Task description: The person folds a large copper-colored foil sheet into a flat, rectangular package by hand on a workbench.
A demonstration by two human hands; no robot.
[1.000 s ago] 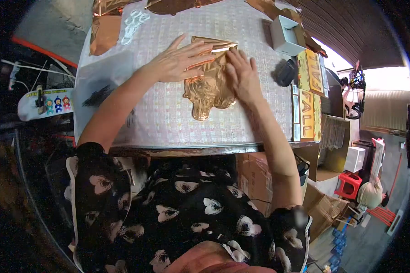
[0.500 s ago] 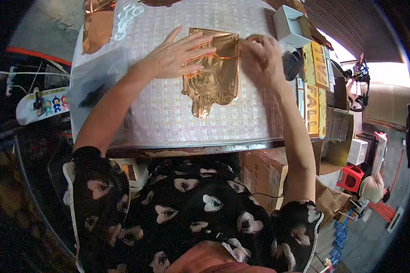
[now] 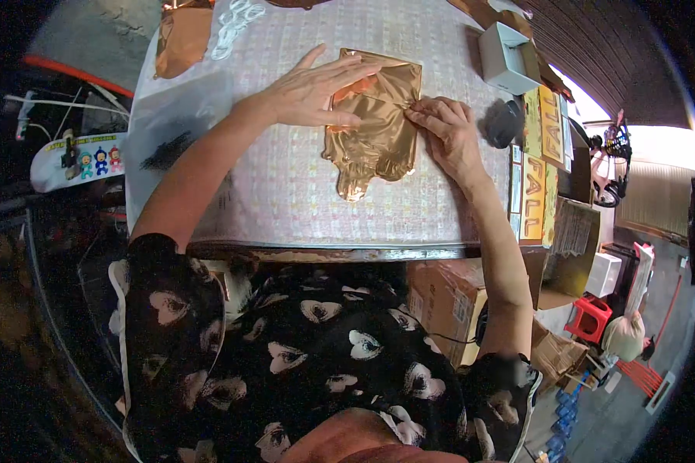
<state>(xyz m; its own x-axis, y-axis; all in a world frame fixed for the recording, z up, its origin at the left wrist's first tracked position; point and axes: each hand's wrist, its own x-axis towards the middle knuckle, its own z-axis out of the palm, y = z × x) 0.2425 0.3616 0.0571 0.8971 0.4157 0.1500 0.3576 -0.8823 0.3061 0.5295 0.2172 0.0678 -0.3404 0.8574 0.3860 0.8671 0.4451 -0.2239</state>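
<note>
A shiny copper-coloured foil sheet (image 3: 382,127), folded and wrinkled, lies on the checked tablecloth, its ragged lower end toward me. My left hand (image 3: 313,94) lies flat over its left side, fingers spread and pointing right. On the right edge of the foil, my right hand (image 3: 444,127) pinches the film between thumb and fingertips, with the other fingers curled.
Copper foil (image 3: 184,42) and white cord (image 3: 235,23) lie at the back left, above a clear plastic bag (image 3: 177,116). At the right are an open white box (image 3: 506,65), a dark object (image 3: 504,123) and yellow FALL packs (image 3: 533,197).
My right hand has come in to the foil's right edge and taken hold of it. My left hand stays on the foil. The whole view has shifted slightly.
</note>
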